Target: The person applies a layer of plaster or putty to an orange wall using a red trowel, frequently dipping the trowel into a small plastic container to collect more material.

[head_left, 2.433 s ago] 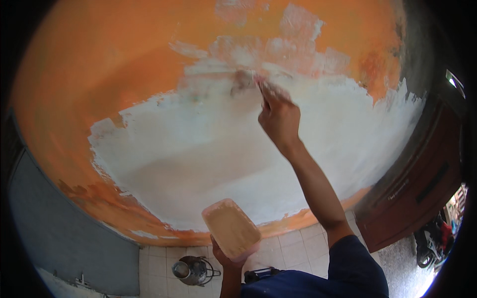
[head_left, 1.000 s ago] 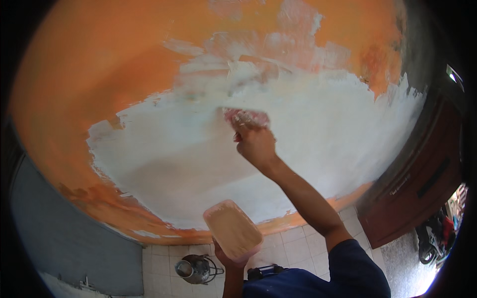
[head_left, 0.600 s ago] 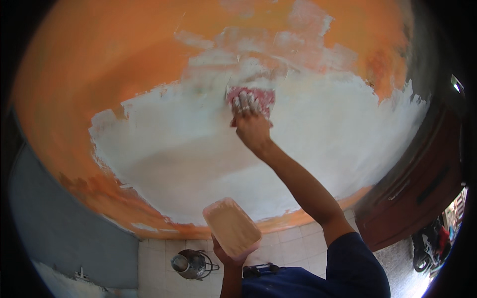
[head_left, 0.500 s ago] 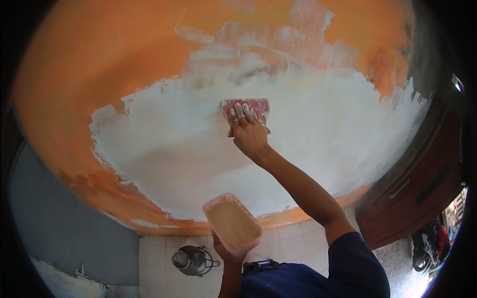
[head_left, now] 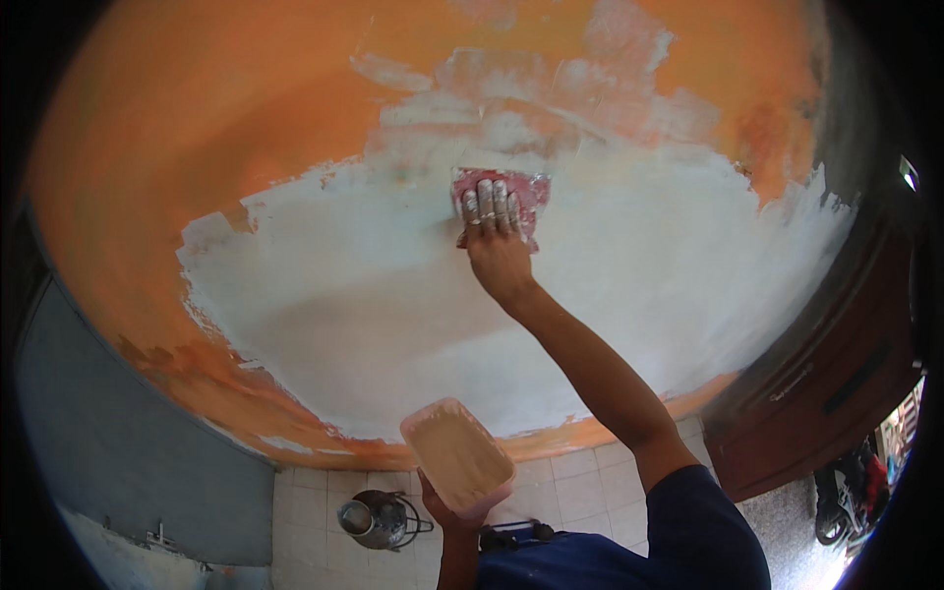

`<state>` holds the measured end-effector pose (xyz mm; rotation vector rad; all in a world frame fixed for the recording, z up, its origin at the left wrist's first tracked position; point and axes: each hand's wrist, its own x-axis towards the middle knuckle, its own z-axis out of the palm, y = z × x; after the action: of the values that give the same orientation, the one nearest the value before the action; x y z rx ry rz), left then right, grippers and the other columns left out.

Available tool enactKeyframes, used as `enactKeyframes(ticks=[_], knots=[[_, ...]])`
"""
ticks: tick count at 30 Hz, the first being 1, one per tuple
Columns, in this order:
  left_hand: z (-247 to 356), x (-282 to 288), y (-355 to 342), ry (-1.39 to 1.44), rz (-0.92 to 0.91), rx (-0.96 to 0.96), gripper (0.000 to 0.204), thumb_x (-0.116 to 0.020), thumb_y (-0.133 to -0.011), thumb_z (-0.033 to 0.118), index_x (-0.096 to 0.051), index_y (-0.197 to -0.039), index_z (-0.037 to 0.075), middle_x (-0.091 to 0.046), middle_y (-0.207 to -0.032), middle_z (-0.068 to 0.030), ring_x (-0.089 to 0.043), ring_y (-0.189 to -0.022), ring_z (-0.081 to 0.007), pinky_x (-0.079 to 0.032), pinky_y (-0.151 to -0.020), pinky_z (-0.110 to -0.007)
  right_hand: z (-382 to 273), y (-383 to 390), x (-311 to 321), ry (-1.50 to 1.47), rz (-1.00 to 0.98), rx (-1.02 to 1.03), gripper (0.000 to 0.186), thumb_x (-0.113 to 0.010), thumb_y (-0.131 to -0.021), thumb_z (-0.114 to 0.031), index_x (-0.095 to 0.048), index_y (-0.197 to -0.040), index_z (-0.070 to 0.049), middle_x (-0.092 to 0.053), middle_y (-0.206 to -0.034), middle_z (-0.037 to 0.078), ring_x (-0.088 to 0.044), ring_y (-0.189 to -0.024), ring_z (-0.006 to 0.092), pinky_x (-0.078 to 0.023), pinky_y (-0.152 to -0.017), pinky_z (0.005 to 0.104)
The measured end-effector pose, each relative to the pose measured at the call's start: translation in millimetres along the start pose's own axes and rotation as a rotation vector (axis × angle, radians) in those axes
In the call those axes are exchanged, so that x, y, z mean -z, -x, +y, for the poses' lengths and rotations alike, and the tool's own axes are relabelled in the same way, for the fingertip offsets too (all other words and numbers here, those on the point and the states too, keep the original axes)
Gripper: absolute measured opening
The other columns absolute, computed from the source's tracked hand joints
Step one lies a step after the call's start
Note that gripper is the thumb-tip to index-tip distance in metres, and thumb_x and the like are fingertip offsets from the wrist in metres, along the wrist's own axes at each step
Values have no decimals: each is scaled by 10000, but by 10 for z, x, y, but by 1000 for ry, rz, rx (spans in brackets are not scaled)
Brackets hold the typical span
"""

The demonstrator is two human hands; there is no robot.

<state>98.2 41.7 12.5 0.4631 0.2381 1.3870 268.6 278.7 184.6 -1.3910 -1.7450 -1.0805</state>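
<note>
My right hand [head_left: 497,241] is closed on a red, plaster-smeared scraper [head_left: 531,192], its fingers pressed along the blade. The scraper lies on the wall [head_left: 275,246], near the upper middle of a broad white coated area, just below thinner streaky patches on orange paint. Lower down, my left hand [head_left: 441,500] grips a pink rectangular tub [head_left: 497,492] from below, tilted so its inside, smeared with beige paste, shows.
A grey metal container [head_left: 379,521] stands on the white tiled floor [head_left: 590,492]. A grey panel [head_left: 138,403] is at the left, a dark red door [head_left: 796,393] at the right. Beyond it stands a motorcycle [head_left: 841,492] in a bright opening.
My right hand has come down from the upper patches, turning the scraper flatter, and has shifted slightly up and right in the last half second. The tub has moved little.
</note>
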Motion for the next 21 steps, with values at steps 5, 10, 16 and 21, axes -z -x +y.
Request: enactKeyframes(ticks=[5, 10, 16, 21], knots=[[-46, 143, -11, 202, 41, 61, 611, -312, -955, 502, -354, -1383, 68, -484, -1303, -144, -484, -1192, -330, -405, -993, -499, -304, 245, -14, -115, -213, -59, 594, -556, -881, -276, -410, -1339, 72, -367, -1390, 311, -324, -1321, 444, -243, -1100, 539], [32, 108, 137, 134, 63, 29, 606, -301, -959, 502, -358, -1377, 67, -487, -1298, -144, -495, -1182, -327, -410, -991, -499, -279, 422, 361, -353, -289, -71, 527, -616, -821, -172, -479, -1281, 48, -439, -1365, 239, -391, -1303, 354, -326, -1069, 436], [67, 212, 200, 42, 46, -44, 560, -266, -982, 442, -362, -1365, 45, -511, -1252, -164, -527, -1143, -327, -459, -948, -490, 130, -80, 660, -260, 279, -265, 529, -626, -718, 15, -526, -1237, 4, -512, -1286, 243, -523, -1150, 411, -469, -925, 414], [61, 240, 222, 26, 143, -41, 557, -267, -984, 438, -364, -1355, 35, -517, -1234, -159, -534, -1129, -323, -468, -936, -489, 183, 219, 60, -85, 278, -165, 578, -623, -701, 48, -483, -1261, 62, -499, -1268, 300, -500, -1182, 416, -433, -976, 455]])
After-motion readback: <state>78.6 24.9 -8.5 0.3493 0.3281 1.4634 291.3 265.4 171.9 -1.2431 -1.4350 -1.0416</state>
